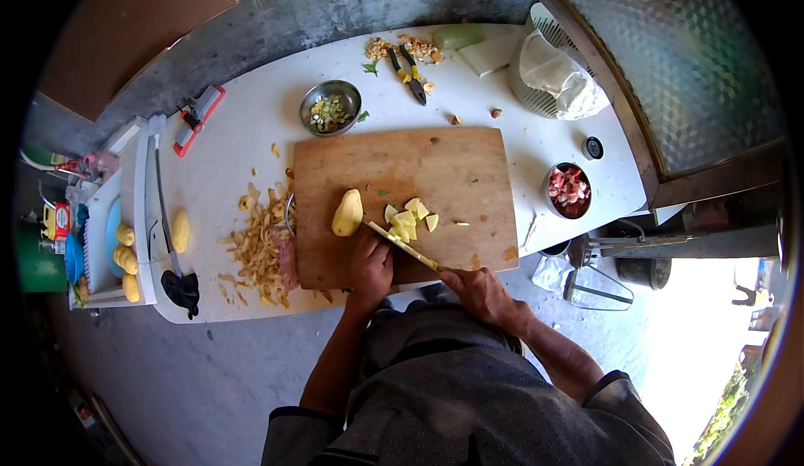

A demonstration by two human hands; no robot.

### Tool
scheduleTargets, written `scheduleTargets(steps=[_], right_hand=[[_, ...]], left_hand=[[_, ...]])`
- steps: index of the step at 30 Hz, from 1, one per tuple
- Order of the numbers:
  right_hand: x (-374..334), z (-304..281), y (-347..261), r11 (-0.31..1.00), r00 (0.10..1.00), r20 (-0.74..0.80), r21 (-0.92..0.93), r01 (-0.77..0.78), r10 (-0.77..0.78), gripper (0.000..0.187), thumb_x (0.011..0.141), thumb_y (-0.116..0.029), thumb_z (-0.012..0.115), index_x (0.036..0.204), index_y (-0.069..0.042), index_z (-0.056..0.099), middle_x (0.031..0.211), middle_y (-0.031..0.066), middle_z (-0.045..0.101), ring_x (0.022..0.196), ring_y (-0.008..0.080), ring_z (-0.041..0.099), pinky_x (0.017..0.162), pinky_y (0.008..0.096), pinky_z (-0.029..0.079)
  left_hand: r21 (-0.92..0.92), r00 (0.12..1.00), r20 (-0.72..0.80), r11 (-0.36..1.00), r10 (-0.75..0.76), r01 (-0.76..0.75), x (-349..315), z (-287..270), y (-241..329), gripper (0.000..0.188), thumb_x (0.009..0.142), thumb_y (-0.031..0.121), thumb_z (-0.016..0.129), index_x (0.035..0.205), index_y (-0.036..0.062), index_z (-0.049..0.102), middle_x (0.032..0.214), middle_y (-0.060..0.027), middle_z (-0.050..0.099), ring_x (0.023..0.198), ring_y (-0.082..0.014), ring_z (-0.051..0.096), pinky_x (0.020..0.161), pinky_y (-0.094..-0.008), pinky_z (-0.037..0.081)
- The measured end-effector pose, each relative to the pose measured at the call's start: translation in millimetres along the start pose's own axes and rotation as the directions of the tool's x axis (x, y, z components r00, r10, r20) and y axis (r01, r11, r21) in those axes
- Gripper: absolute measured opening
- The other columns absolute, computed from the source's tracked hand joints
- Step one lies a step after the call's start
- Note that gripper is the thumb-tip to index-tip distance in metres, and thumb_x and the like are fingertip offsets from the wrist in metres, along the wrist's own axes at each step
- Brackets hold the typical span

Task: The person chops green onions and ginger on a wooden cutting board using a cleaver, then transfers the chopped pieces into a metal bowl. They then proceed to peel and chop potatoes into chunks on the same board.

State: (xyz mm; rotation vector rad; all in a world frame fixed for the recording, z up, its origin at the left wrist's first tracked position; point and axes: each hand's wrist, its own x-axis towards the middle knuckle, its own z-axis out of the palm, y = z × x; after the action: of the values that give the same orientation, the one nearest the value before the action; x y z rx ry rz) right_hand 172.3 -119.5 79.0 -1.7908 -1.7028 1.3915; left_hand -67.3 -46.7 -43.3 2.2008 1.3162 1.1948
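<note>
My right hand (486, 294) grips the handle of a kitchen knife. The knife's blade (402, 244), pale along its length, slants up and left over the near part of the wooden cutting board (461, 160). Close against the blade, my left hand (371, 269) has its fingers curled; whatever they hold, if anything, is hidden. A peeled potato (347, 213) lies on the board just beyond that hand. Several cut potato chunks (408, 220) sit in a loose group past the blade, with a small sliver off to their right.
Potato peels (260, 244) heap left of the board. Behind it stand a metal bowl of chopped greens (331, 108) and pliers (412, 77). A bowl of cut meat (569, 190) is at right, near a bin (540, 72). Whole potatoes (180, 231) lie far left.
</note>
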Motion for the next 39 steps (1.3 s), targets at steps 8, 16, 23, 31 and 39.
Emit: scheduleTargets(steps=[8, 16, 23, 31, 39], right_hand=[[-6, -5, 10, 0.986, 0.988, -0.036, 0.054, 0.155, -0.153, 0.04, 0.115, -0.031, 0.053, 0.125, 0.003, 0.071, 0.112, 0.0304, 0.074, 0.105, 0.0476, 0.071, 0.091, 0.0512, 0.054], [-7, -5, 0, 0.991, 0.996, -0.024, -0.101, 0.087, -0.09, 0.041, 0.115, -0.032, 0.053, 0.123, 0.003, 0.072, 0.104, 0.0291, 0.075, 0.1, 0.0497, 0.071, 0.09, 0.0527, 0.054], [-2, 3, 15, 0.988, 0.979, -0.14, 0.022, 0.151, -0.146, 0.042, 0.115, -0.033, 0.053, 0.128, 0.002, 0.072, 0.115, 0.0298, 0.074, 0.108, 0.0471, 0.07, 0.092, 0.0518, 0.054], [-15, -13, 1, 1.0, 0.999, -0.034, -0.007, -0.012, 0.011, 0.047, 0.114, -0.041, 0.054, 0.134, -0.004, 0.073, 0.103, 0.0273, 0.076, 0.097, 0.0461, 0.074, 0.089, 0.0509, 0.057], [-5, -3, 15, 0.995, 0.995, -0.057, -0.058, 0.075, -0.078, 0.043, 0.113, -0.039, 0.055, 0.132, -0.005, 0.075, 0.102, 0.0278, 0.076, 0.095, 0.0461, 0.075, 0.087, 0.051, 0.058]], left_hand=[[-0.036, 0.999, 0.0, 0.999, -0.036, 0.036, -3, 1, -1, 0.023, 0.081, -0.011, 0.074, 0.102, -0.0018, 0.074, 0.108, -0.0174, 0.07, 0.102, -0.0404, 0.069, 0.087, -0.0465, 0.058], [0.007, 0.999, 0.04, 1.0, 0.0, 0.0, -5, -1, -6, 0.02, 0.081, -0.007, 0.074, 0.1, -0.0026, 0.073, 0.109, -0.0177, 0.07, 0.108, -0.0411, 0.066, 0.092, -0.049, 0.057], [0.041, 0.997, 0.073, 0.999, -0.032, 0.029, 23, -9, 12, 0.013, 0.084, -0.005, 0.074, 0.096, -0.0011, 0.07, 0.1, -0.0162, 0.068, 0.099, -0.039, 0.064, 0.084, -0.0482, 0.055], [0.128, 0.982, -0.104, 0.977, -0.157, 0.17, 40, -30, -11, 0.027, 0.09, 0.005, 0.078, 0.116, 0.0001, 0.07, 0.115, -0.0176, 0.07, 0.11, -0.0385, 0.064, 0.094, -0.0477, 0.053], [0.319, 0.931, 0.004, 0.882, -0.366, 0.346, 59, -66, -29, 0.046, 0.082, 0.018, 0.089, 0.122, 0.0007, 0.071, 0.115, -0.0178, 0.071, 0.104, -0.0368, 0.069, 0.092, -0.0454, 0.056]])
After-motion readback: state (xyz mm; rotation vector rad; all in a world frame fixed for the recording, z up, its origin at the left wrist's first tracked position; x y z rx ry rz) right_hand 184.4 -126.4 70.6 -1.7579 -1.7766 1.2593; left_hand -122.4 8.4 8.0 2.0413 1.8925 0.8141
